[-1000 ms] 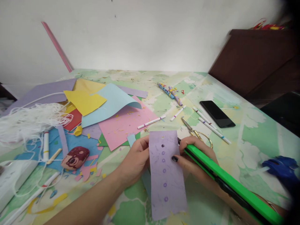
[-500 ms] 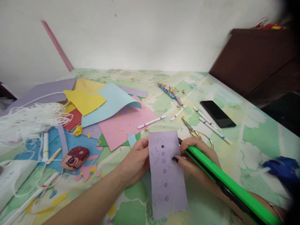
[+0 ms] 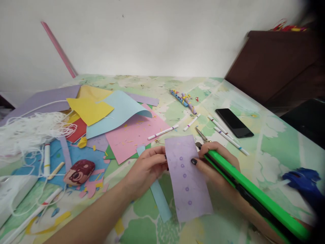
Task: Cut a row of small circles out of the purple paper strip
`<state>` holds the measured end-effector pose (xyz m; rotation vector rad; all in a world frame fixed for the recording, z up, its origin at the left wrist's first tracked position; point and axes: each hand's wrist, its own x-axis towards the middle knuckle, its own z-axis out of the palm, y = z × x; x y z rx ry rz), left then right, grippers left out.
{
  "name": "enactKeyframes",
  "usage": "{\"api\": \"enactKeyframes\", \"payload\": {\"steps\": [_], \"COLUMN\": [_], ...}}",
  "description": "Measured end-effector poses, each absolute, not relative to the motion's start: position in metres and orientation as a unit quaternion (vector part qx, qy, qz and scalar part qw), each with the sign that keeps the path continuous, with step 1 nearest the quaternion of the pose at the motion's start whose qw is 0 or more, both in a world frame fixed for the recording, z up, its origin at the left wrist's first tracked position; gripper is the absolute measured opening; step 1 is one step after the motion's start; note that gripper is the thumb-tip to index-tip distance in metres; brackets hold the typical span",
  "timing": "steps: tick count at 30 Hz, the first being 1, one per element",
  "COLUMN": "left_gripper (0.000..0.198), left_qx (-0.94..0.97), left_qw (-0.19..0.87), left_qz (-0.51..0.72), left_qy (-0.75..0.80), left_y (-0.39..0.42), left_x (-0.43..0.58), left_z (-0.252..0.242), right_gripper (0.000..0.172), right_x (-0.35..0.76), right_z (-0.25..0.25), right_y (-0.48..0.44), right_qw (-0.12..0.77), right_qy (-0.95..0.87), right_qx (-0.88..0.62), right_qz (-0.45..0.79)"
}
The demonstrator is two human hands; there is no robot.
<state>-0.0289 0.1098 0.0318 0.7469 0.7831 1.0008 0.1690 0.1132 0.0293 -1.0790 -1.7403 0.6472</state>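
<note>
My left hand (image 3: 147, 169) pinches the left edge of a purple paper strip (image 3: 186, 178) marked with a row of small drawn circles. My right hand (image 3: 215, 164) is closed round a long green tool (image 3: 254, 193), and its thumb presses on the strip's right edge. The tool's dark tip (image 3: 198, 145) sits at the strip's upper right edge. The strip lies slightly tilted on the green patterned table (image 3: 274, 142). A light blue paper strip (image 3: 159, 200) lies under it.
Gold scissors (image 3: 203, 136), white markers (image 3: 164, 132), rolled paper beads (image 3: 184, 98) and a black phone (image 3: 234, 122) lie beyond my hands. Coloured paper sheets (image 3: 127, 128), white string (image 3: 27, 130) and a painted stone (image 3: 79, 171) fill the left. A blue object (image 3: 302, 179) is at right.
The purple strip has shifted up and to the right and tilted. Both hands moved with it, and the dark hole near its top no longer shows.
</note>
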Motion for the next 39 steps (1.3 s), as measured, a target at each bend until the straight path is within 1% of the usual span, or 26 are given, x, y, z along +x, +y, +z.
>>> {"api": "enactKeyframes", "payload": {"steps": [4, 10, 12, 16, 18, 19, 22, 25, 31, 39], "left_gripper": [0.005, 0.013, 0.017, 0.015, 0.029, 0.032, 0.024, 0.023, 0.024, 0.023], "left_qx": [0.350, 0.362, 0.364, 0.358, 0.349, 0.347, 0.360, 0.383, 0.388, 0.410], "left_qw": [0.694, 0.599, 0.582, 0.608, 0.646, 0.669, 0.717, 0.709, 0.679, 0.653], "left_qz": [0.497, 0.550, 0.563, 0.566, 0.553, 0.542, 0.496, 0.482, 0.508, 0.508], "left_qy": [0.386, 0.456, 0.460, 0.427, 0.393, 0.372, 0.332, 0.345, 0.362, 0.385], "left_y": [0.113, 0.117, 0.117, 0.114, 0.110, 0.107, 0.100, 0.097, 0.097, 0.098], "left_x": [-0.032, -0.040, -0.040, -0.035, -0.031, -0.030, -0.026, -0.024, -0.023, -0.023], "left_z": [0.028, 0.018, 0.017, 0.022, 0.025, 0.026, 0.028, 0.028, 0.026, 0.029], "right_gripper": [0.017, 0.018, 0.019, 0.020, 0.019, 0.019, 0.019, 0.019, 0.016, 0.016], "right_x": [0.170, 0.167, 0.166, 0.165, 0.165, 0.165, 0.165, 0.166, 0.167, 0.167], "right_z": [0.029, 0.027, 0.027, 0.027, 0.027, 0.027, 0.025, 0.024, 0.026, 0.027], "right_y": [0.117, 0.116, 0.115, 0.115, 0.116, 0.116, 0.116, 0.116, 0.115, 0.114], "right_qw": [0.466, 0.488, 0.493, 0.492, 0.493, 0.494, 0.492, 0.489, 0.477, 0.471], "right_qy": [-0.725, -0.755, -0.760, -0.767, -0.767, -0.766, -0.762, -0.756, -0.753, -0.753], "right_qx": [-0.436, -0.388, -0.379, -0.374, -0.374, -0.374, -0.376, -0.380, -0.393, -0.392], "right_qz": [0.259, 0.202, 0.188, 0.171, 0.169, 0.171, 0.191, 0.211, 0.227, 0.240]}}
